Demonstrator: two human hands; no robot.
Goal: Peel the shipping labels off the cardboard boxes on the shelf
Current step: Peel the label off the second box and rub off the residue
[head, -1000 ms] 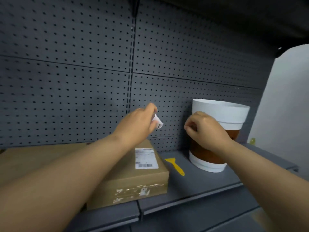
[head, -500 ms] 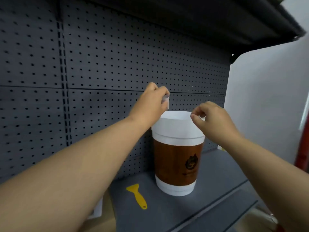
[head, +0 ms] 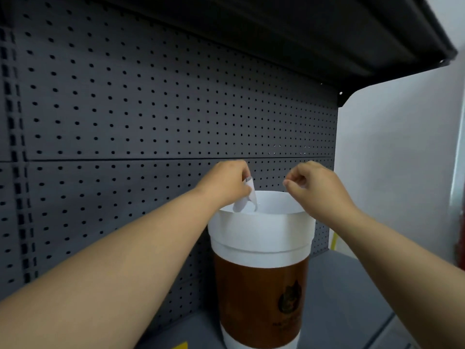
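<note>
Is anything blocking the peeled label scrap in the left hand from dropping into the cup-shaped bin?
Nothing visible. The left hand pinches the label scrap right over the bin mouth, which is open.

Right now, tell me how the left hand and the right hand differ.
The left hand pinches a crumpled white label scrap; the right hand is curled and holds nothing visible. The left hand hangs over the near left rim of the cup-shaped bin, its scrap dipping into the opening; the right hand hangs over the right rim. Both hover above the bin, fingers curled.
</note>
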